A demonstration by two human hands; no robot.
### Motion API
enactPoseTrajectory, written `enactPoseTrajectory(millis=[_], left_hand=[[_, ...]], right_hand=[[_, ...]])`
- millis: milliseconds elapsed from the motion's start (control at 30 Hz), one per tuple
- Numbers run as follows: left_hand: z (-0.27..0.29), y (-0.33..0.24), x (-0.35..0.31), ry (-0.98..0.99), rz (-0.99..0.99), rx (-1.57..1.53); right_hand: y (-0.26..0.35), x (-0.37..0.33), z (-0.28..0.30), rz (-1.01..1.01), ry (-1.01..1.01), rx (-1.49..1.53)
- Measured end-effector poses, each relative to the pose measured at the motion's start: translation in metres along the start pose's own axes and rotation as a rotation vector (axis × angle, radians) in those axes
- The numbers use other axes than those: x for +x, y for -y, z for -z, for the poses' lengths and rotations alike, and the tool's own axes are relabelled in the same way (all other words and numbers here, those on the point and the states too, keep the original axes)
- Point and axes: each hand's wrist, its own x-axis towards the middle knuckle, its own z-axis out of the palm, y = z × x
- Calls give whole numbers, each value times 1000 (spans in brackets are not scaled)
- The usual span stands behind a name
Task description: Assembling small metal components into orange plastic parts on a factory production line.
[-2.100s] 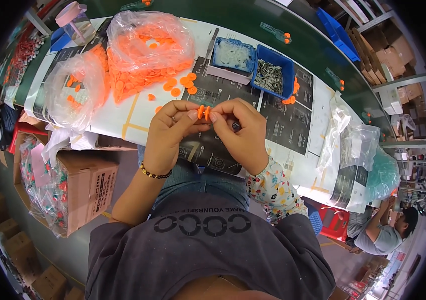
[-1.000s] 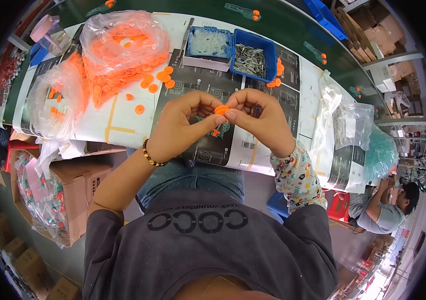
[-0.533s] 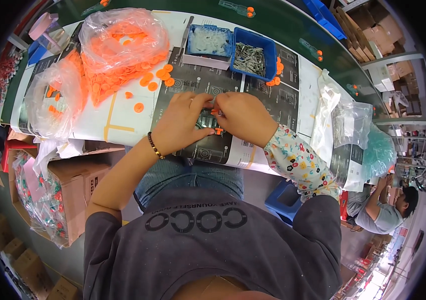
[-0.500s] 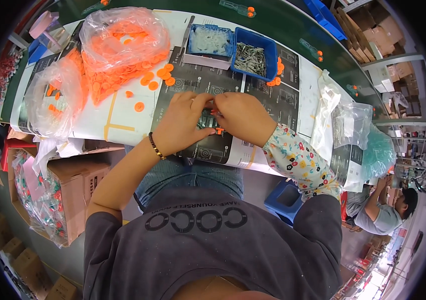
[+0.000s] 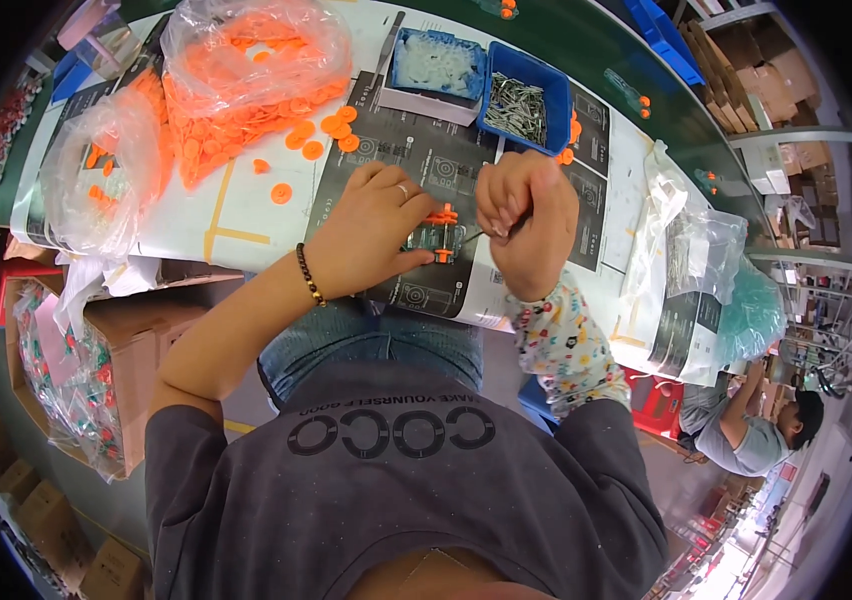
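My left hand (image 5: 371, 225) is closed round a small clear greenish plastic piece (image 5: 428, 240) with orange wheels (image 5: 443, 256) at its right end, over the dark printed sheet. Its thumb presses near the lower wheel. To the right, my right hand (image 5: 529, 215) is curled closed, knuckles up. A thin pin-like piece (image 5: 472, 237) shows between its fingers and the plastic piece; the rest is hidden in the fist. Beyond my hands stand a blue bin of metal pins (image 5: 524, 108) and a blue tray of small whitish pieces (image 5: 436, 68).
Loose orange discs (image 5: 313, 150) lie beside a large clear bag of them (image 5: 256, 100). A smaller bag (image 5: 96, 185) sits at the left. Clear bags (image 5: 701, 250) and a green bag (image 5: 754, 310) rest at the right. A green belt (image 5: 586, 55) runs behind; a co-worker (image 5: 756, 430) sits right.
My right hand has drawn away from my left, turned upward and moved right. The plastic piece and its orange wheels now show more. My left hand has stayed nearly in place.
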Motion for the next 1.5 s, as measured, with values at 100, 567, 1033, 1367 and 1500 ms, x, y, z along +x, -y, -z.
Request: enactPoseTrajectory(millis=[100, 567, 1033, 1367, 1500], left_hand=[[-1, 1, 1, 13, 19, -13], [-1, 1, 1, 63, 107, -125], [-3, -3, 2, -7, 40, -87], [-2, -2, 1, 11, 38, -47], [-3, -2, 1, 44, 50, -48]], right_hand=[[-17, 0, -12, 165, -30, 197], [-35, 2, -20, 290, -203, 141], [-48, 4, -24, 545, -205, 49], [-42, 4, -22, 484, -216, 117], [-40, 2, -22, 432, -204, 103]])
